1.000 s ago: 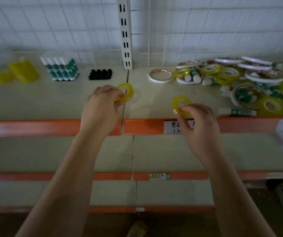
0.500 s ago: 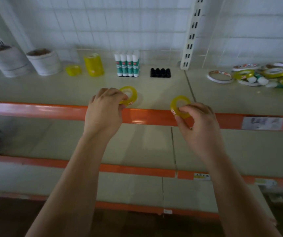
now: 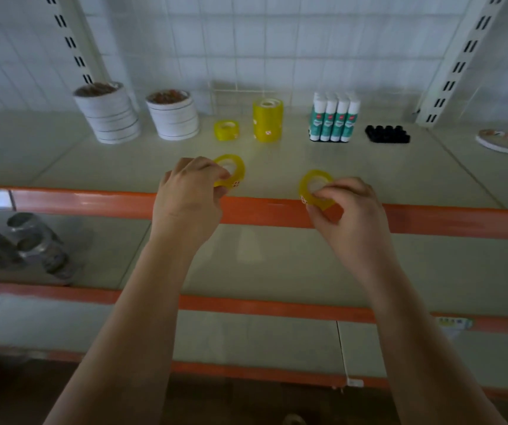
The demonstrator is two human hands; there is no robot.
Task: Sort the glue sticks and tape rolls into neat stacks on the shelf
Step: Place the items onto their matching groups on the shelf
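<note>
We hold one yellow tape roll in each hand above the front edge of the shelf (image 3: 93, 167). Our left hand (image 3: 188, 194) has its fingers curled round the left roll (image 3: 236, 173), and our right hand (image 3: 350, 213) pinches the right roll (image 3: 307, 187) with a finger hooked through its core.

Both rolls are tipped up nearly on edge, open holes facing us, so each short axis points roughly from the front edge toward the back wall and tilts upward. To stack, that axis must turn vertical.

The tall yellow stack (image 3: 267, 119) stands near the back edge, with a short stack (image 3: 227, 130) just beside it on the left. The tall stack is narrow, and we judge that a roll set down off-centre or still tilted could slide off or topple the stack toward the glue sticks (image 3: 334, 118) close on its right. A tilted roll released on the shelf could also roll toward the front edge and drop. With both hands full, neither is free to steady the stack. The white stacks (image 3: 108, 113) stand further left.
</note>
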